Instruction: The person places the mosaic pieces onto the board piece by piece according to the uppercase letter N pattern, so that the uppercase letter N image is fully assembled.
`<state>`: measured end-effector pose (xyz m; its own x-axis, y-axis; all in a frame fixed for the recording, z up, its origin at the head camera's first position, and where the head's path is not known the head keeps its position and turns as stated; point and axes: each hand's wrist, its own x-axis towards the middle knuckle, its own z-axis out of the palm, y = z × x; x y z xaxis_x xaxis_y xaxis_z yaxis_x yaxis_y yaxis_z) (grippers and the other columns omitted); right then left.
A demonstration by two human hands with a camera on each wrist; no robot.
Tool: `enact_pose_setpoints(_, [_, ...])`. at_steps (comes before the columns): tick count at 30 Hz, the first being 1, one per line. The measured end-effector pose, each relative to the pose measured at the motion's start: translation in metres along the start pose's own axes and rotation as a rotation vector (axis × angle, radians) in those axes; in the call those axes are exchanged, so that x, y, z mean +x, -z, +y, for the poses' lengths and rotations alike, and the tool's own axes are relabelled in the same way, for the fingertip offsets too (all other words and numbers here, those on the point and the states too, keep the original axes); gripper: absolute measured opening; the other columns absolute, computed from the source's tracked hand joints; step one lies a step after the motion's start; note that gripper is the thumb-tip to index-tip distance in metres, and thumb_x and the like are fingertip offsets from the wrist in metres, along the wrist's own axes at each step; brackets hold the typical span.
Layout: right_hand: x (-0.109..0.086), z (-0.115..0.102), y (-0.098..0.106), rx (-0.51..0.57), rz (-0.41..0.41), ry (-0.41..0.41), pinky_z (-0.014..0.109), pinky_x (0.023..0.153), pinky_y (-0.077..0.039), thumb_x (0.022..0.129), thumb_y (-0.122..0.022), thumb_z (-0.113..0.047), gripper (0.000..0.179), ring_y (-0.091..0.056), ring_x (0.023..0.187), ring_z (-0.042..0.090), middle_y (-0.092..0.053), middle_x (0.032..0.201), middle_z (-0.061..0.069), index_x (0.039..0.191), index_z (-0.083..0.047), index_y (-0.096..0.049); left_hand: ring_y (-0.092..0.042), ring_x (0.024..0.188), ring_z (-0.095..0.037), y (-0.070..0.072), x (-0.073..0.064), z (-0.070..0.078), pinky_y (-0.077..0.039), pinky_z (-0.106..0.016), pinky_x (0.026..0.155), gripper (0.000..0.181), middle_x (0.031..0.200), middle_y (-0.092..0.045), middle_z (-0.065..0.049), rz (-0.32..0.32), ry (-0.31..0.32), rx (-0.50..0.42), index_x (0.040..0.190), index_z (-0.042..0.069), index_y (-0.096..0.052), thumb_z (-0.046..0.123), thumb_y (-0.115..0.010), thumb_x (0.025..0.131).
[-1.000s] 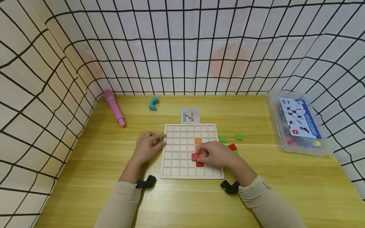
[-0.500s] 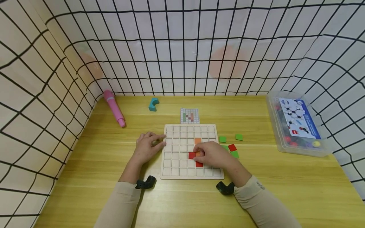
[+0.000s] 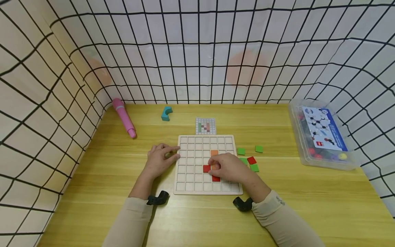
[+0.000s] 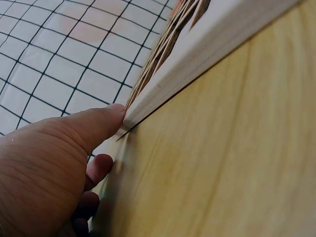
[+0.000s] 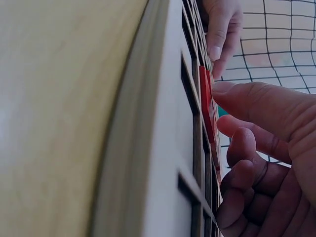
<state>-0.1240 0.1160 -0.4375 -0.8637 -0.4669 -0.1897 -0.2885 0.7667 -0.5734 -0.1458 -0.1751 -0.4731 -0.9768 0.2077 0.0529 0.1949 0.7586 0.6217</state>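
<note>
Head: pale wooden grid board seems part-done: 2 square red tiles on it, plus square orange tiles, partly hidden. Off it, to the right: 4 square green tiles, 1 loose red tile. Printed paper card shows green too, so greens likely remain. Clear plastic box: red, yellow balls.

Left wrist: left hand, thumb and forefinger spread, thumb against board edge.

Right wrist: right hand, thumb and forefinger bent near red tile; cannot tell if pinching.
</note>
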Motion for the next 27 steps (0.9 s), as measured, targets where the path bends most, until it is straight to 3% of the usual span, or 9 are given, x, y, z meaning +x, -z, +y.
enact_pose_setpoints(10, [-0.007,0.009,0.008,-0.012,0.037,-0.004,0.027,0.062,-0.04,0.09,-0.078,-0.03,0.021,-0.05,0.065,0.011,-0.055,0.069,-0.007,0.106,-0.018,-0.073,-0.045,0.103,-0.026,0.0,0.0,0.0,-0.027,-0.044,0.089,0.036,0.115,-0.064,-0.005,-0.008,0.006,0.0,0.13,0.027,-0.072,0.039,-0.071,0.096])
enact_pose_setpoints(20, [-0.02,0.034,0.03,0.081,0.028,-0.12,0.027,0.062,-0.039,0.092,-0.076,-0.029,0.029,-0.049,0.069,0.014,-0.055,0.078,-0.002,0.116,-0.014,-0.07,-0.046,0.104,-0.026,0.001,0.0,0.0,-0.026,-0.045,0.089,0.036,0.114,-0.064,-0.006,-0.001,-0.001,0.003,0.13,0.026,-0.072,0.038,-0.072,0.096])
enact_pose_setpoints(27, [-0.034,0.059,0.043,0.15,0.064,-0.144,0.028,0.061,-0.039,0.094,-0.073,-0.026,0.029,-0.047,0.067,0.016,-0.054,0.08,0.001,0.119,-0.011,-0.069,-0.046,0.104,-0.026,0.001,0.0,0.0,-0.027,-0.045,0.089,0.036,0.114,-0.064,-0.005,0.0,-0.001,0.007,0.13,0.027,-0.072,0.039,-0.071,0.096])
